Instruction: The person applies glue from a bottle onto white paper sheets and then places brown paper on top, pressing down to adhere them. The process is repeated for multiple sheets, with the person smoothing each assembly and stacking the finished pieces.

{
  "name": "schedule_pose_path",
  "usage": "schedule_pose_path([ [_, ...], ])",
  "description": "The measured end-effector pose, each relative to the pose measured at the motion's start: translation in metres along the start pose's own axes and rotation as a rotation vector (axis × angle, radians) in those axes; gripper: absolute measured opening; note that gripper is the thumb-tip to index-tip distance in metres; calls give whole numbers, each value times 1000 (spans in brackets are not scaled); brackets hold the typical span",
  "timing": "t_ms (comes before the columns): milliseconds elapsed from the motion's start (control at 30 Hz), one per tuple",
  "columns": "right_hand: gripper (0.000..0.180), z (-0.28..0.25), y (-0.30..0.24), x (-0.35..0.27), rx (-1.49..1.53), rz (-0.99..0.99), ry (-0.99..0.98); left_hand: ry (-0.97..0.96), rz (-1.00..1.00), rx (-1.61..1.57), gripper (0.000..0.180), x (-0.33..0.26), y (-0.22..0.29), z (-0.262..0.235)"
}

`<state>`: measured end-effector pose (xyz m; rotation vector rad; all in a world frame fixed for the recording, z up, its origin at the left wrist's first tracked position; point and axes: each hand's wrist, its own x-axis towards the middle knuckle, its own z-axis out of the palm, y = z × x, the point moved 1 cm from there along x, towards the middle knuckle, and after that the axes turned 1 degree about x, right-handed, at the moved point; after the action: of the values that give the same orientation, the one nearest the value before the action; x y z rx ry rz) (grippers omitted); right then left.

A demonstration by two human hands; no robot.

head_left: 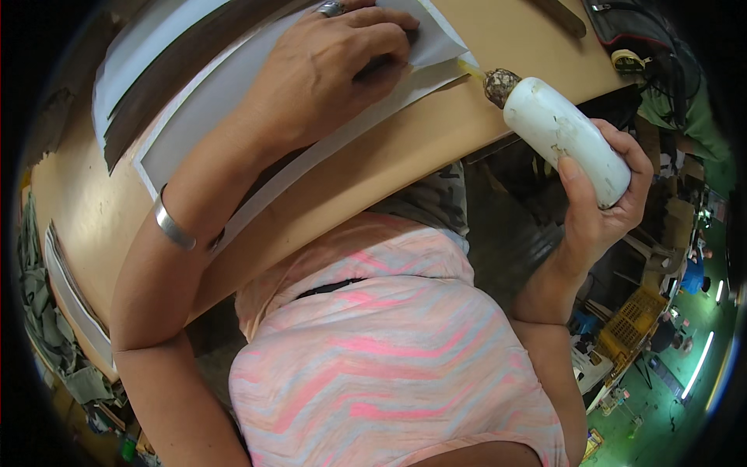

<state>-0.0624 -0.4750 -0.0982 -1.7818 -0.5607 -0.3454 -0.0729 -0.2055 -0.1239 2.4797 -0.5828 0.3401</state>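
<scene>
My right hand [603,187] is wrapped round a white squeeze bottle [566,132], held tilted with its nozzle toward the sheets. Dark, crusted residue covers the bottle's cap, and a thin yellowish tip reaches the corner of a white sheet [424,82]. Whether the tip touches the sheet I cannot tell. Resting on the pale sheets, my left hand [334,62] has its fingers apart and bent, pressing down near the sheets' right end. It wears a ring, and a silver cuff circles its forearm. Beside that arm lies a long dark brown strip [148,97] on another pale sheet.
The tan work table [459,117] ends just in front of my body. A dark strip [560,15] lies at its far right, near a black bag [634,27]. Green cloth [54,327] is bundled at the left. A yellow crate [634,319] stands beyond my right arm.
</scene>
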Motion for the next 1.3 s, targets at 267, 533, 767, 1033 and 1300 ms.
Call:
schedule_pose_path([
  [267, 44, 7, -3, -3, -91, -57, -33, 96, 42, -35, 11, 4, -10, 13],
  [533, 43, 6, -2, -3, -97, -21, -10, 73, 7, -12, 12, 5, -9, 11],
  [767, 45, 7, -7, -6, -63, 78, 19, 102, 45, -54, 14, 7, -11, 10],
  [1033, 50, 24, -14, -22, 26, -92, -182, 104, 41, -62, 15, 6, -12, 10],
  [1300, 51, 28, -18, -25, 28, -32, -125, 103, 11, -94, 15, 7, -8, 5],
])
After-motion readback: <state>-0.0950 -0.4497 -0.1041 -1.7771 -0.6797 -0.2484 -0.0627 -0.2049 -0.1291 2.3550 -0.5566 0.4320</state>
